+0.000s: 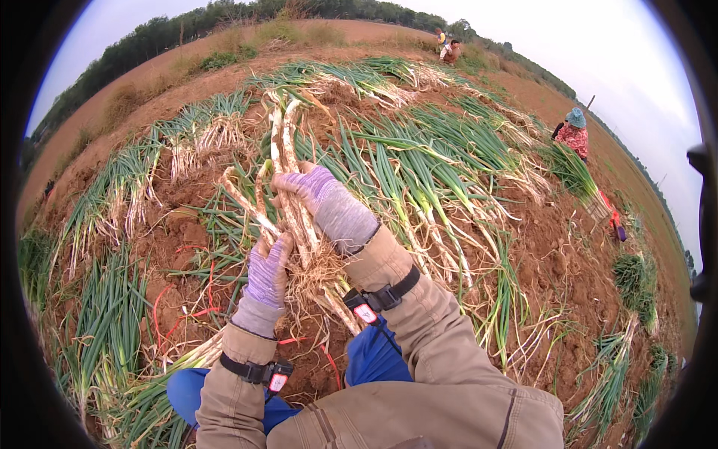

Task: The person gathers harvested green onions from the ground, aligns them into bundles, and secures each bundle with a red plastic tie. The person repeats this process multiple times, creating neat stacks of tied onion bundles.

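My right hand, in a purple and grey fingerless glove, grips a bunch of long green onions around their pale, soil-stained stalks. The bunch stands tilted in front of me, with its tangled roots low between my wrists. To its lower left, my left hand, gloved alike, is closed around the lower part of a stalk that leans out to the left. The fingertips of both hands are partly hidden. More onion stalks lie below the roots, near my knees.
Rows of green onions lie on reddish soil all around. Red plastic twine trails on the ground at left. One person in a blue hat is at the right beside a large onion bundle; other people are far off.
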`<action>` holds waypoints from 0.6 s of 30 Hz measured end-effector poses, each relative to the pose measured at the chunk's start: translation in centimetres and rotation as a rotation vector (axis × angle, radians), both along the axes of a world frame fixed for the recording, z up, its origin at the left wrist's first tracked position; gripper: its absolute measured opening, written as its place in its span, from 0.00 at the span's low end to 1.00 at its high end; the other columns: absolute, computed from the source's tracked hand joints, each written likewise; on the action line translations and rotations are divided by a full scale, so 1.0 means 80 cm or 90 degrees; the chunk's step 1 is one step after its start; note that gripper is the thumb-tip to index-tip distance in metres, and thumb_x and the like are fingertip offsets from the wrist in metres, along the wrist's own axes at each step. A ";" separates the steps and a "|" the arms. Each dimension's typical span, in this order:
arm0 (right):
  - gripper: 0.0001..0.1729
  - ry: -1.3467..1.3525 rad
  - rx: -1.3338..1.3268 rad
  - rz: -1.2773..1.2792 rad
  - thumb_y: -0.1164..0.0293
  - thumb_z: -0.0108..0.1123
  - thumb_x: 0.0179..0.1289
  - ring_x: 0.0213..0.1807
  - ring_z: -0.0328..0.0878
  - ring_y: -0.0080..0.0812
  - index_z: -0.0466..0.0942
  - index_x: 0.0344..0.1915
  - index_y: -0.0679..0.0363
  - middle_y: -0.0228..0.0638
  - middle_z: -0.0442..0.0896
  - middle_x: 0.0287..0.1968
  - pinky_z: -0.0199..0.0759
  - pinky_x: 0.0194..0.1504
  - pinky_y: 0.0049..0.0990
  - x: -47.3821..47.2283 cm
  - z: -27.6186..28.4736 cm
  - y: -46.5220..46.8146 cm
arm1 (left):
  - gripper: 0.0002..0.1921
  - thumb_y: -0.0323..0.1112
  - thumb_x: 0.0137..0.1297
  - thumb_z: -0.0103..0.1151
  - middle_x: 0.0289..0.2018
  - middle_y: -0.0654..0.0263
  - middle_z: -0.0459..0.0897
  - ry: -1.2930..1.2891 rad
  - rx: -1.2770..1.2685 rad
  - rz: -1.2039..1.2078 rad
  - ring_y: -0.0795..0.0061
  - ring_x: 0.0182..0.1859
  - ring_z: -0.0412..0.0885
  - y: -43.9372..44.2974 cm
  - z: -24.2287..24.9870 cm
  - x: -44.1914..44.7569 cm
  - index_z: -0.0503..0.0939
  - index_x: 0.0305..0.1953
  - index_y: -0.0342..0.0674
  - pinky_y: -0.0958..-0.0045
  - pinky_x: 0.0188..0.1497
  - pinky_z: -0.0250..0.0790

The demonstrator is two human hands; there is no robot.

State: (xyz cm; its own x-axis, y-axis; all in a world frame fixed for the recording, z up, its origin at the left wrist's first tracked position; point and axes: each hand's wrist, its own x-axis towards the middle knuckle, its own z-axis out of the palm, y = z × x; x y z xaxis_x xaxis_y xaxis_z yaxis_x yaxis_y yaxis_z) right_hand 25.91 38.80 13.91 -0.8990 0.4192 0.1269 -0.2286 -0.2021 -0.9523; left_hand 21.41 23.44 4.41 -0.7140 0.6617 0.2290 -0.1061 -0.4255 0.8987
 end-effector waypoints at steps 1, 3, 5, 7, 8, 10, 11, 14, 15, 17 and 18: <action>0.24 -0.109 0.047 -0.037 0.65 0.73 0.64 0.29 0.82 0.29 0.76 0.54 0.64 0.35 0.85 0.34 0.78 0.31 0.30 -0.007 -0.032 0.005 | 0.14 0.35 0.73 0.61 0.41 0.69 0.84 -0.010 -0.059 0.000 0.83 0.43 0.81 0.005 -0.039 -0.005 0.78 0.53 0.34 0.80 0.46 0.73; 0.22 -0.319 0.102 -0.115 0.60 0.70 0.67 0.31 0.81 0.28 0.78 0.54 0.60 0.35 0.85 0.36 0.77 0.32 0.33 -0.009 -0.112 0.010 | 0.14 0.37 0.72 0.62 0.45 0.64 0.86 -0.146 -0.036 -0.039 0.75 0.46 0.82 0.016 -0.117 0.009 0.80 0.53 0.36 0.67 0.50 0.76; 0.23 -0.329 -0.130 -0.055 0.49 0.61 0.73 0.35 0.80 0.28 0.81 0.52 0.56 0.33 0.85 0.38 0.76 0.34 0.36 0.000 -0.193 0.006 | 0.17 0.40 0.70 0.62 0.47 0.61 0.86 -0.397 -0.064 -0.116 0.67 0.47 0.83 0.011 -0.170 0.019 0.80 0.55 0.37 0.62 0.54 0.76; 0.28 -0.229 -0.433 -0.051 0.43 0.47 0.78 0.36 0.84 0.35 0.81 0.54 0.52 0.31 0.87 0.36 0.82 0.37 0.41 0.007 -0.263 -0.005 | 0.20 0.42 0.69 0.63 0.49 0.58 0.86 -0.485 -0.197 -0.051 0.62 0.49 0.84 -0.008 -0.204 0.034 0.80 0.57 0.38 0.59 0.56 0.77; 0.26 -0.297 -0.477 -0.028 0.47 0.46 0.79 0.37 0.85 0.37 0.81 0.55 0.53 0.33 0.87 0.38 0.83 0.38 0.42 0.015 -0.291 -0.008 | 0.30 0.51 0.68 0.65 0.54 0.57 0.84 -0.510 -0.072 -0.166 0.60 0.52 0.84 -0.015 -0.212 0.033 0.74 0.64 0.39 0.60 0.59 0.76; 0.20 -0.374 -0.469 0.017 0.56 0.48 0.80 0.40 0.86 0.42 0.80 0.54 0.57 0.40 0.88 0.42 0.83 0.41 0.46 0.032 -0.338 -0.010 | 0.29 0.51 0.68 0.65 0.54 0.56 0.84 -0.574 -0.125 -0.154 0.60 0.51 0.85 -0.026 -0.223 0.031 0.76 0.63 0.40 0.57 0.57 0.79; 0.19 -0.363 -0.470 0.004 0.57 0.49 0.79 0.39 0.86 0.42 0.80 0.54 0.58 0.41 0.87 0.42 0.83 0.41 0.46 0.036 -0.358 -0.014 | 0.28 0.51 0.68 0.65 0.54 0.55 0.84 -0.583 -0.113 -0.179 0.59 0.51 0.85 -0.030 -0.227 0.029 0.77 0.62 0.40 0.56 0.56 0.80; 0.15 -0.311 -0.487 0.031 0.61 0.56 0.77 0.35 0.85 0.43 0.80 0.50 0.61 0.44 0.87 0.38 0.82 0.40 0.44 0.041 -0.398 -0.019 | 0.27 0.53 0.66 0.67 0.55 0.55 0.84 -0.526 -0.170 -0.202 0.60 0.52 0.85 -0.037 -0.242 0.023 0.80 0.59 0.40 0.55 0.55 0.80; 0.15 -0.330 -0.458 0.074 0.60 0.57 0.76 0.34 0.84 0.41 0.80 0.49 0.60 0.43 0.87 0.37 0.81 0.38 0.42 0.042 -0.405 -0.020 | 0.28 0.53 0.66 0.68 0.55 0.56 0.84 -0.506 -0.219 -0.207 0.61 0.53 0.85 -0.039 -0.249 0.022 0.80 0.59 0.40 0.56 0.57 0.79; 0.14 -0.445 -0.398 0.107 0.59 0.60 0.74 0.31 0.83 0.36 0.80 0.46 0.58 0.40 0.85 0.33 0.77 0.33 0.36 0.044 -0.413 -0.024 | 0.28 0.48 0.62 0.73 0.51 0.59 0.87 -0.386 -0.293 -0.208 0.66 0.54 0.82 -0.044 -0.263 0.022 0.81 0.58 0.39 0.60 0.60 0.72; 0.13 -0.471 -0.301 0.073 0.58 0.62 0.74 0.30 0.82 0.32 0.81 0.44 0.57 0.38 0.84 0.30 0.74 0.30 0.33 0.043 -0.414 -0.028 | 0.27 0.47 0.61 0.74 0.50 0.60 0.87 -0.304 -0.377 -0.211 0.68 0.55 0.81 -0.043 -0.270 0.018 0.82 0.57 0.38 0.61 0.60 0.70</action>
